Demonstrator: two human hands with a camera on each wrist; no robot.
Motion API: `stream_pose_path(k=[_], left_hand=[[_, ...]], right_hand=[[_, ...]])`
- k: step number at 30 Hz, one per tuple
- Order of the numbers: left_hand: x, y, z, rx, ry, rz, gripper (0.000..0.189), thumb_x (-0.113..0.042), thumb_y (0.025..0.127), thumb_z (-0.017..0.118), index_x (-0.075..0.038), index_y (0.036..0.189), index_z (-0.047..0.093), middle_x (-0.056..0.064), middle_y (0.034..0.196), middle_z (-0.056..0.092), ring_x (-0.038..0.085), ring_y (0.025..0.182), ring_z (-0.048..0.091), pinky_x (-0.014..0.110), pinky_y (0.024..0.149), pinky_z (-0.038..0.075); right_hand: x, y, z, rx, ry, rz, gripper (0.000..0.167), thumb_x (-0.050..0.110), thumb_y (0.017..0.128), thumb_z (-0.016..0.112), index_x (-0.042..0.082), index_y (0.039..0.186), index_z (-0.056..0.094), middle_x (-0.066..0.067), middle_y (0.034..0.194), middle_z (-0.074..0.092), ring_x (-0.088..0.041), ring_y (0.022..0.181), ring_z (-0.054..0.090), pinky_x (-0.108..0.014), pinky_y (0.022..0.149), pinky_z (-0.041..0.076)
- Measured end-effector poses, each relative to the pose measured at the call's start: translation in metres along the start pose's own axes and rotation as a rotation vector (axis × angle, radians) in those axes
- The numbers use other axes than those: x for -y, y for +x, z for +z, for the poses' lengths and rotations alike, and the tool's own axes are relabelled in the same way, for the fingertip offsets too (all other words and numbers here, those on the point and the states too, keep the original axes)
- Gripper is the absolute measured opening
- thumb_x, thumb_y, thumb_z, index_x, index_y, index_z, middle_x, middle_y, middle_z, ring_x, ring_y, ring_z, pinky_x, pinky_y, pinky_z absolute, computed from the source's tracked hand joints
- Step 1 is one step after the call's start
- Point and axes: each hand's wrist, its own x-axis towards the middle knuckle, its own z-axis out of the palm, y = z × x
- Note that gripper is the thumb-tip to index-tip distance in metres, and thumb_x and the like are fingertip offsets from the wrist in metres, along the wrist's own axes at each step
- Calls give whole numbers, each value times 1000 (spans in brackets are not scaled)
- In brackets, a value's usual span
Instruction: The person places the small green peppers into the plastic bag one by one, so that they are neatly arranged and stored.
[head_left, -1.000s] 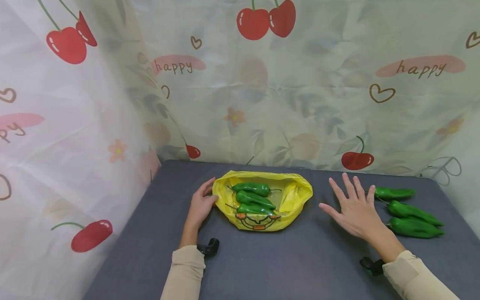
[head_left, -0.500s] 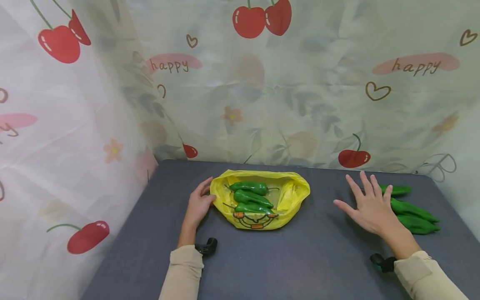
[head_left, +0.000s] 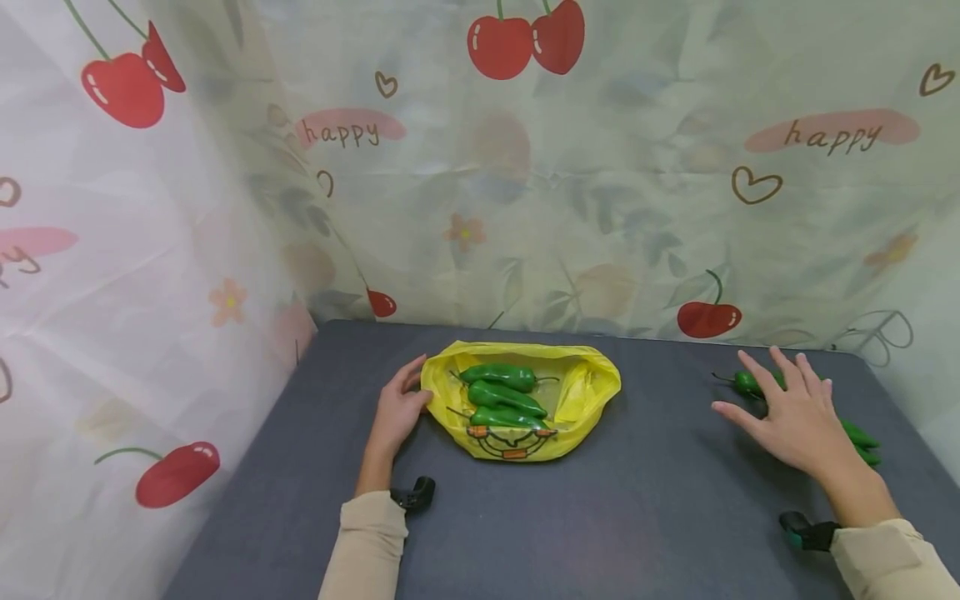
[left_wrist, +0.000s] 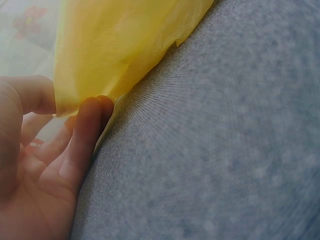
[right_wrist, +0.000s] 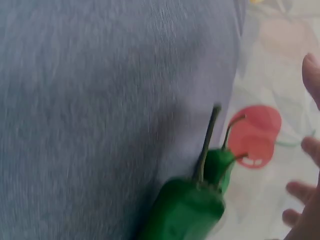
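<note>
A yellow plastic bag (head_left: 596, 408) lies with its mouth spread on the table. Inside it are three green peppers, among them a back pepper (head_left: 498, 376) and a middle pepper (head_left: 506, 399). My left hand (head_left: 393, 421) pinches the bag's left edge; in the left wrist view, thumb and fingers meet at the yellow film (left_wrist: 115, 50). My right hand (head_left: 798, 425) hovers with spread fingers over the loose peppers at the right. It partly covers a far pepper (head_left: 748, 383) and a nearer pepper (head_left: 858, 433). The right wrist view shows a pepper (right_wrist: 182, 210) below, apart from my fingers (right_wrist: 302, 192).
Dark grey cloth (head_left: 570, 525) covers the table. Behind it hangs a pale curtain (head_left: 540, 233) printed with cherries and hearts, and another side of it (head_left: 165, 333) runs along the left. Black straps with a camera sit on both wrists.
My right hand has moved to the right, from beside the loose peppers to above them, uncovering the far pepper's stem. The left hand and bag stay in place.
</note>
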Motion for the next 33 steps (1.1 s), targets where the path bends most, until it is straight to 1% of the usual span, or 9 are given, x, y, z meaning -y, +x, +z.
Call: stream_pose_path(k=[3,5,8,12,17,21,25,30,33], left_hand=[[0,0,0,1,2,0,65,-11,92,62,-29,153,48,10,147,58,18,92,70,31,79,54],[-1,0,1,2,0,0,65,-12,92,62,-29,153,48,10,147,58,19,92,70,32,79,54],[-1,1,2,2,-4,-2,65,-12,91,62,-29,153,48,9,146,59,19,92,70,33,79,54],[-1,0,3,5,-3,-5,65,-12,92,61,-30,153,48,9,147,58,20,97,69,33,80,54],[-1,-2,2,-4,11,-8,65,-13,92,62,-32,153,48,8,148,57,21,100,66,32,80,53],[-1,-2,0,3,16,1,65,-13,93,61,-32,153,47,9,149,56,21,94,66,32,81,53],[-2,-2,-1,2,15,-1,65,-13,93,61,-33,153,47,9,149,57,20,92,67,32,81,53],[-2,-2,-1,2,14,-4,65,-13,93,62,-32,153,47,8,148,57,20,94,68,32,81,54],[-2,-2,0,1,11,-4,65,-13,93,61,-31,153,47,8,148,58,19,92,68,31,81,53]], right_hand=[[-9,-3,-4,-7,9,-6,95,61,90,67,23,165,23,-33,166,13,-65,148,4,-84,108,7],[-15,-5,-6,-11,7,-3,95,60,88,70,25,164,25,-33,165,17,-66,147,8,-84,106,12],[-24,-8,-8,-28,2,4,94,58,86,73,26,163,29,-33,163,23,-66,143,19,-84,99,21],[-34,-13,-9,-54,-9,24,94,57,85,75,24,162,32,-35,155,34,-67,128,33,-81,87,30],[-49,-19,-10,-51,29,64,94,53,87,76,17,162,32,-40,145,39,-67,120,35,-78,85,31],[-61,-21,-9,-77,25,82,94,51,87,76,8,159,34,-45,138,39,-66,118,36,-77,87,31],[-73,-25,-8,-80,48,114,89,49,89,75,0,154,39,-47,138,38,-65,119,36,-75,89,31],[-86,-29,-6,-54,71,152,84,48,91,74,-7,147,45,-47,138,38,-63,121,36,-74,89,32],[-92,-29,-5,-22,89,175,84,49,92,71,-8,147,44,-47,139,36,-63,123,35,-75,91,31]])
